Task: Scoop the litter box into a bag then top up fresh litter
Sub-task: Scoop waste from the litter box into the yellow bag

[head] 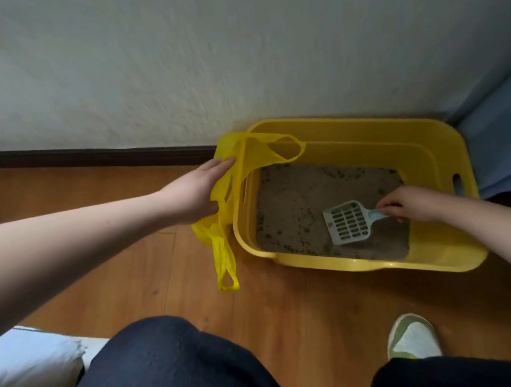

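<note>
A yellow litter box stands on the wood floor against the wall, with grey-brown litter and dark clumps inside. My right hand grips the handle of a pale blue slotted scoop, whose blade rests on the litter near the box's front right. My left hand holds a thin yellow plastic bag at the box's left rim. One bag handle loops over the rim, another hangs down to the floor.
A white wall with a dark baseboard runs behind the box. Blue fabric sits right of it. A white sack lies at the bottom left. My dark-trousered knees and a green-white shoe fill the foreground.
</note>
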Demonstrator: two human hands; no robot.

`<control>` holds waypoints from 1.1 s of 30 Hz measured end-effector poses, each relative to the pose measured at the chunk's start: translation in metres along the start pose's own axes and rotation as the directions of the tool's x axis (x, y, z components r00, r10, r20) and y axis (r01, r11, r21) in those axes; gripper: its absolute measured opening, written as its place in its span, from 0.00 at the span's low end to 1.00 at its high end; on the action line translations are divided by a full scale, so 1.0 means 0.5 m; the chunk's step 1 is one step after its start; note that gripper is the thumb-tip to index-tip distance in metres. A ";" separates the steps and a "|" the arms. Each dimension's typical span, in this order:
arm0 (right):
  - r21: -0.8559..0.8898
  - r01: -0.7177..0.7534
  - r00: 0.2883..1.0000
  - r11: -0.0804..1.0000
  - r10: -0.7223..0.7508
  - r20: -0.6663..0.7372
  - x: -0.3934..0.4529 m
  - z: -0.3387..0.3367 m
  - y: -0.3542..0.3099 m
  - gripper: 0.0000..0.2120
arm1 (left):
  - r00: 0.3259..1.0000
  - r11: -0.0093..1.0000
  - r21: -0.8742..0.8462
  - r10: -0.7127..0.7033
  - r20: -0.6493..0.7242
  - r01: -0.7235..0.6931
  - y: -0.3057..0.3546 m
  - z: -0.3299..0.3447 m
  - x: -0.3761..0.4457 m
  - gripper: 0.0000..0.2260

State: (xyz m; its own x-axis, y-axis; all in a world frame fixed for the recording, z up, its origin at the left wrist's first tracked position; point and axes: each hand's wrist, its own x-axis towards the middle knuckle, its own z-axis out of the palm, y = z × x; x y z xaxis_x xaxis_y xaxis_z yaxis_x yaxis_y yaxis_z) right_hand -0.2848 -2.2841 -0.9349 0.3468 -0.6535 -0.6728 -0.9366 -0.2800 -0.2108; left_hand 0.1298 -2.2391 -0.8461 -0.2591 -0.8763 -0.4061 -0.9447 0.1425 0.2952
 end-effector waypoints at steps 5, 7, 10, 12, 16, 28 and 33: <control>-0.147 -0.046 0.997 0.988 0.056 0.060 -0.009 -0.044 0.057 0.13 | 0.999 0.999 -0.028 -0.042 -0.024 0.041 -0.012 -0.004 0.005 0.44; -0.218 -0.039 0.988 0.975 0.070 0.138 -0.013 -0.043 0.070 0.13 | 0.999 0.999 -0.023 -0.040 -0.025 0.039 -0.013 -0.002 0.005 0.44; -0.182 -0.042 0.987 0.982 0.069 0.143 -0.014 -0.027 0.072 0.13 | 1.000 1.000 -0.006 -0.015 -0.016 0.015 -0.012 0.001 0.003 0.44; -0.089 -0.052 0.990 0.995 0.064 0.129 -0.011 -0.012 0.064 0.12 | 1.000 1.000 -0.010 -0.005 -0.006 0.005 -0.013 0.004 0.002 0.44; 0.021 -0.046 0.992 0.999 0.044 0.116 0.004 0.038 0.033 0.13 | 1.000 1.000 -0.025 0.000 0.001 0.000 -0.010 0.005 0.003 0.44; 0.199 0.009 0.998 0.980 -0.020 0.056 0.070 0.123 -0.079 0.15 | 1.000 0.998 -0.053 -0.014 -0.012 0.013 -0.007 -0.006 0.004 0.44; 0.233 0.019 0.998 0.972 -0.033 0.056 0.091 0.139 -0.136 0.16 | 1.000 0.998 -0.058 -0.012 -0.013 0.012 -0.005 -0.009 0.004 0.44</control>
State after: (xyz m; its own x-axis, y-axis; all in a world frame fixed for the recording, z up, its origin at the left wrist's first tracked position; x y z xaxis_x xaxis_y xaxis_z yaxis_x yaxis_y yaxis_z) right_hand -0.2089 -2.2458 -1.0007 0.3741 -0.6031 -0.7045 -0.9158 -0.1204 -0.3832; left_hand 0.1324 -2.2433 -0.8436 -0.2448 -0.8838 -0.3987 -0.9345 0.1053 0.3401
